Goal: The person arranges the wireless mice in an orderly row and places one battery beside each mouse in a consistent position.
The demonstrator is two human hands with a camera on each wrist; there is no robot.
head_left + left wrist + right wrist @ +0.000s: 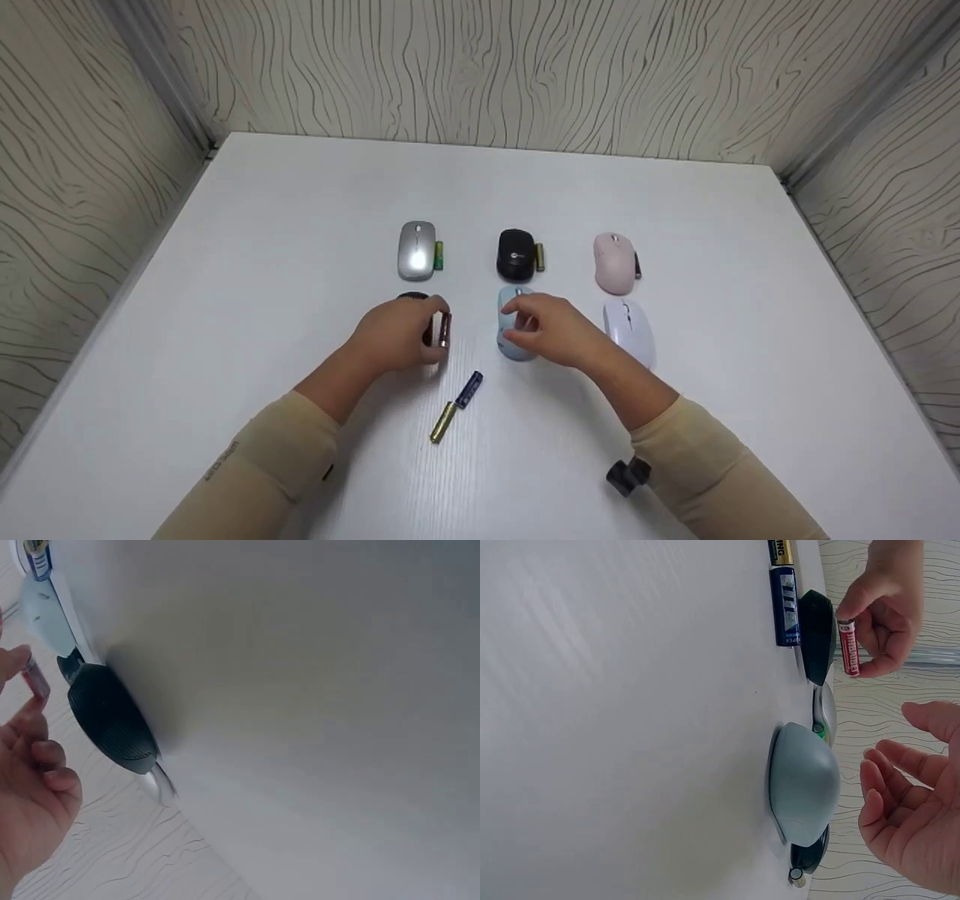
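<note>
My left hand pinches a red battery by its two ends, between thumb and a fingertip. Beneath that hand is a dark ribbed mouse, mostly hidden by it in the head view. Over the light blue mouse hovers my right hand, fingers loosely bent and nothing between them. In the right wrist view the right palm shows apart from the blue mouse. A dark blue battery and a gold battery lie end to end nearer me.
A silver mouse with a green battery, a black mouse with a gold-coloured battery and a pink mouse with a dark battery form the back row. A white mouse sits beyond my right wrist.
</note>
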